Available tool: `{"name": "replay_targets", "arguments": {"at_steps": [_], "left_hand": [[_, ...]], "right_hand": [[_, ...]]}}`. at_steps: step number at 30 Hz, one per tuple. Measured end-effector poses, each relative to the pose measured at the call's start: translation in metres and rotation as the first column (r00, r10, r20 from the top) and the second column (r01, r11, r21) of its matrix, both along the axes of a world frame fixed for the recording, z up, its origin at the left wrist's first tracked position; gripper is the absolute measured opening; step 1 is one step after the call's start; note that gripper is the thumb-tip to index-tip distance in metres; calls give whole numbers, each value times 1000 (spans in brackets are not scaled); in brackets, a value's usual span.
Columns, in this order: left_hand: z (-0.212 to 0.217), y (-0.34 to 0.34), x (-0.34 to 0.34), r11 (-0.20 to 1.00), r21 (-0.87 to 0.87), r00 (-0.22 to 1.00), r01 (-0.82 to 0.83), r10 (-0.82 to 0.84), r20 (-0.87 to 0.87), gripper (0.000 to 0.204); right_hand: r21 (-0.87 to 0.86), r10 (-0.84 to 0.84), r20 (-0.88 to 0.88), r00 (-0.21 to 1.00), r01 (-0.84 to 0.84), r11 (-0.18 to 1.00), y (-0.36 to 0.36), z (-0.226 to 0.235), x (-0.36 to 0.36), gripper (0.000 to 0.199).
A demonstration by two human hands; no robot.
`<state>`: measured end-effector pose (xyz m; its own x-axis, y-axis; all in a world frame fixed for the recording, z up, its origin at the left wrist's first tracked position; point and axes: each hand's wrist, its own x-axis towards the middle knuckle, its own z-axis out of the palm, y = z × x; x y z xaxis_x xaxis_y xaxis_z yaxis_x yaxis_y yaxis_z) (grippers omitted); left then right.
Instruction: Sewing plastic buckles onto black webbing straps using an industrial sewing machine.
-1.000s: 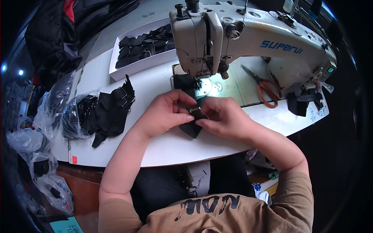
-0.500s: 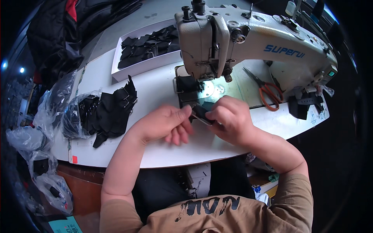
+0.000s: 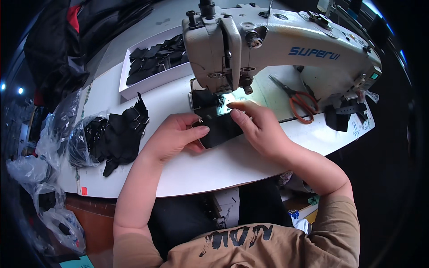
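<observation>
A black fabric strap piece (image 3: pixel 219 131) lies flat in front of the needle area of a white sewing machine (image 3: pixel 210 49). My left hand (image 3: pixel 178 134) pinches its left end, where a thin metal edge shows, between thumb and fingers. On its right end my right hand (image 3: pixel 252 123) presses with the thumb, the index finger reaching toward the lit needle plate. Just beyond, another black strap piece with a metal buckle (image 3: pixel 203 99) sits left of the presser foot. The fingertips under the fabric are hidden.
A white box (image 3: pixel 154 82) of black strap pieces stands behind on the left. More black pieces (image 3: pixel 123 138) lie beside clear plastic bags (image 3: pixel 58 134). Orange-handled scissors (image 3: pixel 304 107) rest under the machine arm, near black scraps (image 3: pixel 337 118) at the right edge.
The black strap piece, held tilted and bunched before, is now spread flat. My right hand has opened out and moved up nearer the needle; my left has taken hold of the left end.
</observation>
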<state>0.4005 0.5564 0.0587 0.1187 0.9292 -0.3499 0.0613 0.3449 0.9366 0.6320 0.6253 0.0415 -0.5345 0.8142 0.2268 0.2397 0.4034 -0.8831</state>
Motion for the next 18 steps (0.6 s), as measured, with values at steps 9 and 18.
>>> {"name": "replay_targets", "arguments": {"at_steps": [9, 18], "left_hand": [[-7, -2, -4, 998, 61, 997, 25, -30, 78, 27], [-5, -3, 1, 991, 91, 984, 95, -108, 139, 24]], "right_hand": [[-700, 269, -148, 952, -293, 651, 2, 22, 9, 54], [-668, 243, -193, 951, -309, 677, 11, 2, 6, 25]]}}
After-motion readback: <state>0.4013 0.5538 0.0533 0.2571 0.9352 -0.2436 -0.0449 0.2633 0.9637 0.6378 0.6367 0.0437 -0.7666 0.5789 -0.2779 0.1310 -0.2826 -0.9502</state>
